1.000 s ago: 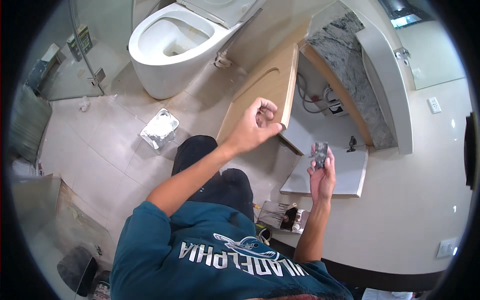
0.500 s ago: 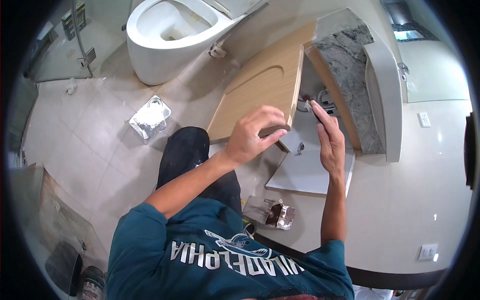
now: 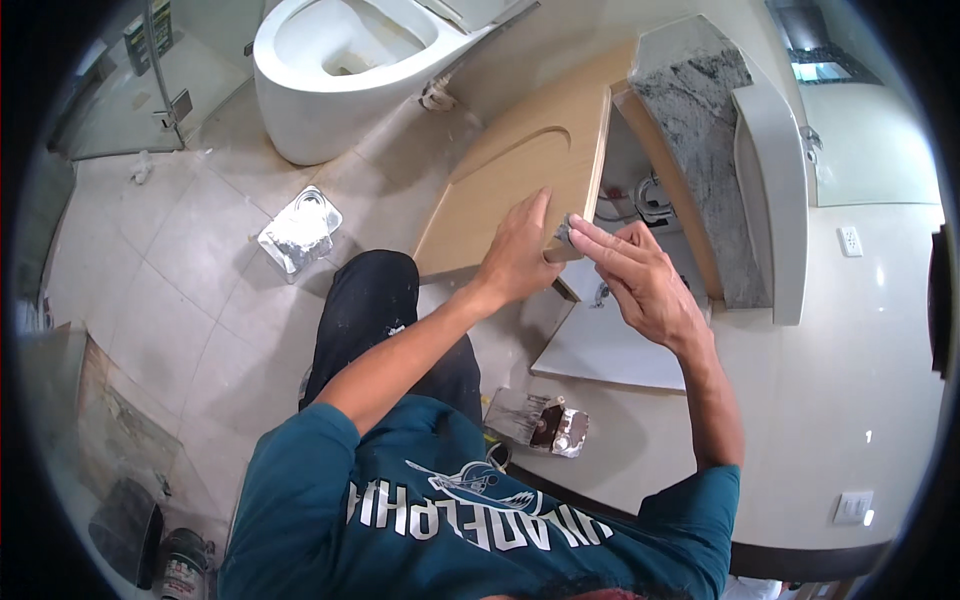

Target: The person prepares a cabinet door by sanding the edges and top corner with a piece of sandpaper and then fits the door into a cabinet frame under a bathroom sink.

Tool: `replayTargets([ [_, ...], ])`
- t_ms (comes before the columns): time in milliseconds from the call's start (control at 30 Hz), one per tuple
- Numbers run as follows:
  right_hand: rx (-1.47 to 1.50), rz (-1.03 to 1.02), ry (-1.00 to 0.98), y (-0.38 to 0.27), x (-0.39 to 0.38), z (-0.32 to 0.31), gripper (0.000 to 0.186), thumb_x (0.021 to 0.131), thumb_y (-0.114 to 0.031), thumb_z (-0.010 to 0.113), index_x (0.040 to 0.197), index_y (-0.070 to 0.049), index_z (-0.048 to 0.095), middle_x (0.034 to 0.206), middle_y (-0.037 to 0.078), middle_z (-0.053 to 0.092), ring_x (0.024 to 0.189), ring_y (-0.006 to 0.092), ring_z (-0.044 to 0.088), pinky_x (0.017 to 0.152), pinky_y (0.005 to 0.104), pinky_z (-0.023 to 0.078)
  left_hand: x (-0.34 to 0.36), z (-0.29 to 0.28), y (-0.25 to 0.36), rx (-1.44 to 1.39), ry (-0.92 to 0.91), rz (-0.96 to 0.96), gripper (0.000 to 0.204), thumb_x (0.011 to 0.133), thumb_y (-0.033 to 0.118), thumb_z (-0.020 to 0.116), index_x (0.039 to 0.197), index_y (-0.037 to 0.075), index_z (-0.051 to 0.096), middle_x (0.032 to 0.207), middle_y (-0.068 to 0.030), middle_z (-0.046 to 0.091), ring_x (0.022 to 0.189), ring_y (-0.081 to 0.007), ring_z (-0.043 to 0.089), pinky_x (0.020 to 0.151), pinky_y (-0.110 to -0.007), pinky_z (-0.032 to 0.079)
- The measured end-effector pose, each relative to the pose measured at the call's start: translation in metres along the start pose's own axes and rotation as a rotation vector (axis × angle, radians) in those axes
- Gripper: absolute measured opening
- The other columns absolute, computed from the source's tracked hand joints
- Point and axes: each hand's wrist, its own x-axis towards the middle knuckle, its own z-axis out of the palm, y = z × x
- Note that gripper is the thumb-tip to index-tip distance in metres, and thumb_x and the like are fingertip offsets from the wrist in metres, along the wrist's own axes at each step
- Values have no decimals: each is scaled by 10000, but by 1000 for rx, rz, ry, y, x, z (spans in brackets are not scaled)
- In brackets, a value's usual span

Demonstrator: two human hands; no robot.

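Note:
A light wood cabinet door [image 3: 500, 190] with a curved groove stands open in front of me. My left hand [image 3: 515, 255] is closed round its near lower corner, the fingers on the face and the thumb by the edge. My right hand [image 3: 640, 280] pinches a small grey piece [image 3: 563, 230] at its fingertips, against or very close to the door's edge near that corner. Its exact kind is mostly hidden by the fingers. Behind the right hand, the cabinet's inside shows coiled hoses [image 3: 653, 200].
The cabinet has a grey marbled stone side [image 3: 705, 110]. A white panel [image 3: 610, 345] lies below it. On the tiled floor are a silver smeared tray [image 3: 300, 235] and a stained box-like container [image 3: 538, 422]. A white toilet [image 3: 310, 110] stands at far left.
My right hand has moved left from the cabinet opening to the door's edge with the grey piece. My left hand has closed onto the door's corner.

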Motion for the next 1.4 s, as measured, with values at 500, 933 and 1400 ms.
replayTargets([
  [500,-27,-134,134,13,0,24,636,844,102,610,1448,-95,589,1521,130,558,984,344,561,928,396,474,-1,-1,-2,-11,-13,-29,931,699,57,770,1501,-126,333,1445,-333,475,1376,-473,444,1170,-493,365],
  [933,-76,-94,210,33,7,20,555,876,88,593,1407,-68,622,1485,133,588,966,314,633,911,399,473,-3,6,1,-69,-74,-53,900,715,59,764,1488,-137,347,1475,-346,454,1401,-479,426,1190,-488,357],
  [1400,-11,-88,153,37,18,11,577,852,105,590,1398,-75,637,1454,147,609,1027,318,630,937,390,461,-2,-2,-6,-34,-47,-13,937,753,71,763,1553,-77,297,1516,-307,433,1440,-447,407,1202,-455,340],
])
